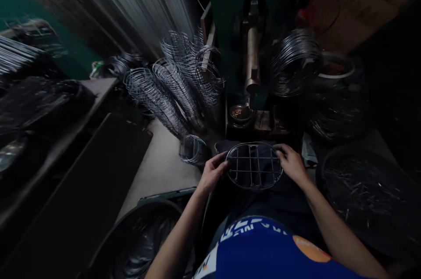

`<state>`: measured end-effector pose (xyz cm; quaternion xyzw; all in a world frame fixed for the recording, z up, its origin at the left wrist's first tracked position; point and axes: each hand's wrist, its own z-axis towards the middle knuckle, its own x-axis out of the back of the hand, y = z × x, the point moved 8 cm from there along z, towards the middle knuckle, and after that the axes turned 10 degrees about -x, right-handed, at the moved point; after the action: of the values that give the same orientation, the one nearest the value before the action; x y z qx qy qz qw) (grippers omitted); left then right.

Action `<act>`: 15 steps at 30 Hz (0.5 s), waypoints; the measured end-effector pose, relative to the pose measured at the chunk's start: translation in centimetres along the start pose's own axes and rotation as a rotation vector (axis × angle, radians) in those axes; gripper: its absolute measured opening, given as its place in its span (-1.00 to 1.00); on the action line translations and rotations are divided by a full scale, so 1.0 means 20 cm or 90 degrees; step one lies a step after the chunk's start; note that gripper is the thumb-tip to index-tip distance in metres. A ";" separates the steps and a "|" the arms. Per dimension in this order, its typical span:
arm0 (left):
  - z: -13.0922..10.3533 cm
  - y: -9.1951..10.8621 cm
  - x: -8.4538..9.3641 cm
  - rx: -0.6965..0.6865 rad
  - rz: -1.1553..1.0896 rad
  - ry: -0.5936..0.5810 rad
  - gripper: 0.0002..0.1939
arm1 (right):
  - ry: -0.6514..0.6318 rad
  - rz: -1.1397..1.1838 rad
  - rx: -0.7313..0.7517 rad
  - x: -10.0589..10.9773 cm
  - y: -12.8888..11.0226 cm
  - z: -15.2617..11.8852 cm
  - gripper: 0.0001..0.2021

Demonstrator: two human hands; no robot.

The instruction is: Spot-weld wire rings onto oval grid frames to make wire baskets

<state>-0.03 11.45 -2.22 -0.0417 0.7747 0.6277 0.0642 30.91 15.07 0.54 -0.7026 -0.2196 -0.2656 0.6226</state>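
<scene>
A round wire grid [254,165], a ring with crossed bars inside, lies flat over my lap. My left hand [213,173] grips its left rim and my right hand [292,163] grips its right rim. Just beyond it stands a green machine [243,16] with a brass-coloured vertical rod [252,62] above a small round cup [241,113].
Stacks of wire rings [177,86] lean at the left of the machine, another bundle of rings [296,62] hangs at its right. A dark tub of short wire pieces [365,191] sits at my right, a dark tub [138,239] at lower left. A small ring stack [193,149] lies near my left hand.
</scene>
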 end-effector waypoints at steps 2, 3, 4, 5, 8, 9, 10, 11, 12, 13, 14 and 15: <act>0.02 0.01 0.01 -0.035 0.050 0.003 -0.37 | -0.023 0.003 -0.003 0.00 0.02 -0.03 -0.70; 0.04 0.02 0.01 -0.054 0.083 -0.006 -0.39 | -0.030 0.006 -0.006 0.01 0.03 -0.05 -0.68; 0.05 0.02 0.00 -0.073 0.122 -0.020 -0.41 | -0.034 0.008 -0.008 0.01 0.04 -0.07 -0.67; 0.06 0.01 0.00 -0.093 0.167 -0.035 -0.43 | -0.035 0.010 -0.008 0.01 0.05 -0.10 -0.66; 0.07 -0.01 0.00 -0.146 0.270 -0.063 -0.48 | -0.021 0.018 -0.013 0.01 0.08 -0.17 -0.64; 0.06 -0.02 0.00 -0.157 0.288 -0.067 -0.49 | -0.016 0.022 -0.019 0.01 0.10 -0.19 -0.63; 0.06 -0.04 0.00 -0.164 0.299 -0.070 -0.50 | -0.012 0.024 -0.023 0.00 0.12 -0.20 -0.63; 0.05 -0.05 0.00 -0.169 0.307 -0.072 -0.50 | -0.005 0.027 -0.025 -0.01 0.13 -0.22 -0.62; 0.05 -0.07 -0.01 -0.172 0.313 -0.072 -0.50 | 0.002 0.029 -0.024 -0.02 0.15 -0.23 -0.62; 0.04 -0.08 -0.01 -0.177 0.321 -0.069 -0.50 | 0.008 0.030 -0.021 -0.03 0.16 -0.24 -0.61; 0.03 -0.09 -0.01 -0.184 0.331 -0.065 -0.49 | 0.016 0.031 -0.017 -0.04 0.17 -0.25 -0.61; 0.02 -0.09 -0.02 -0.193 0.343 -0.058 -0.49 | 0.025 0.030 -0.012 -0.05 0.18 -0.26 -0.60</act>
<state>0.59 11.52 -4.01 0.1844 0.6519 0.7316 -0.0768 31.95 9.50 -2.45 -0.7083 -0.1878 -0.2667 0.6261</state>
